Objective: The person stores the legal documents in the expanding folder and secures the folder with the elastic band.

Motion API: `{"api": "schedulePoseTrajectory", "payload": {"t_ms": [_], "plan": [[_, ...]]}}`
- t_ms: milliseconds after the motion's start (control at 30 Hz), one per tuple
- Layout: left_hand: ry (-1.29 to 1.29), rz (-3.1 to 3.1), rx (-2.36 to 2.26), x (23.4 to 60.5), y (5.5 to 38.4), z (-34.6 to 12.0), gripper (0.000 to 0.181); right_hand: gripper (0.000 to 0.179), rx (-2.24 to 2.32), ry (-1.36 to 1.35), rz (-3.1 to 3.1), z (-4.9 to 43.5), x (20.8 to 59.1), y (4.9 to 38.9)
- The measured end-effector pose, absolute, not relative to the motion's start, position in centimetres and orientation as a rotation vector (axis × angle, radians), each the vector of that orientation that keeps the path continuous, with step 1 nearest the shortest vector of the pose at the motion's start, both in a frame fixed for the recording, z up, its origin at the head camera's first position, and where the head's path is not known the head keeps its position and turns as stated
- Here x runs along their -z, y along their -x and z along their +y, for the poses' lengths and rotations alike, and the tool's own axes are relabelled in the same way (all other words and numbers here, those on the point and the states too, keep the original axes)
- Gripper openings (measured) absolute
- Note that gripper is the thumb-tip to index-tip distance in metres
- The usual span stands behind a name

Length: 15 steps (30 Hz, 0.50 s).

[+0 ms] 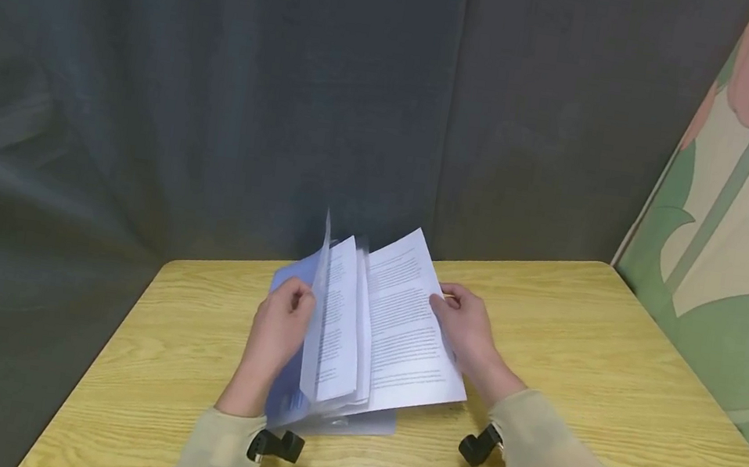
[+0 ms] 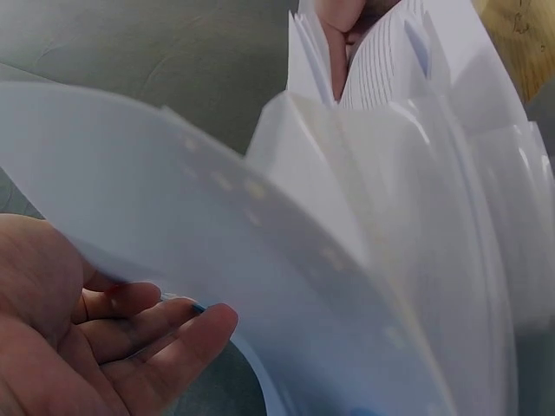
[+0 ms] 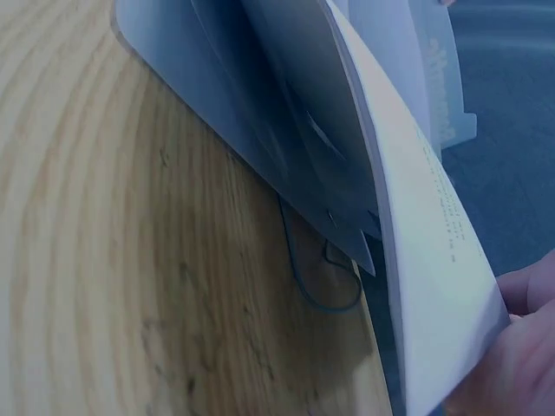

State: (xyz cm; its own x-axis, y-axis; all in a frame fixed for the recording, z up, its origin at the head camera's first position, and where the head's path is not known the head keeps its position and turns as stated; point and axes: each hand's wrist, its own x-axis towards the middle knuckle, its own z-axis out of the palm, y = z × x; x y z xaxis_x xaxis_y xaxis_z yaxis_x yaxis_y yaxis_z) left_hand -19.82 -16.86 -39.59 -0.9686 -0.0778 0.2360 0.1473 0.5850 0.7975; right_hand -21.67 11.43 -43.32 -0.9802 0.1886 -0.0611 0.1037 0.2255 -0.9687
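A translucent blue plastic document folder (image 1: 282,393) stands spread on the table, with clear dividers and printed sheets fanned inside. At its left side, my left hand (image 1: 280,324) holds an upright translucent plastic flap (image 1: 317,313) with curled fingers; in the left wrist view the fingers (image 2: 178,360) lie by the flap's curved edge (image 2: 225,234). On the other side, my right hand (image 1: 468,329) pinches the right edge of a stack of printed paper (image 1: 405,324), thumb on top. The right wrist view shows the stack's sheets (image 3: 434,251) lifted and tilted away from the folder's pockets.
Under the folder is a light wood-grain table (image 1: 190,335). A thin dark cord (image 3: 325,303) loops out beneath the folder. Dark curtain (image 1: 293,96) hangs behind the table, and a flower-patterned cloth (image 1: 732,273) hangs at the right.
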Motion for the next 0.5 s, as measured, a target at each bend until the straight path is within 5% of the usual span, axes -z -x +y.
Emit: {"api": "schedulePoseTrajectory", "payload": {"t_ms": [500], "plan": [[0.072,-2.571,1.326,39.5,19.8,-16.3,0.018,0.040,-1.894,0.269,-2.379,8.1,44.6,21.9]]}}
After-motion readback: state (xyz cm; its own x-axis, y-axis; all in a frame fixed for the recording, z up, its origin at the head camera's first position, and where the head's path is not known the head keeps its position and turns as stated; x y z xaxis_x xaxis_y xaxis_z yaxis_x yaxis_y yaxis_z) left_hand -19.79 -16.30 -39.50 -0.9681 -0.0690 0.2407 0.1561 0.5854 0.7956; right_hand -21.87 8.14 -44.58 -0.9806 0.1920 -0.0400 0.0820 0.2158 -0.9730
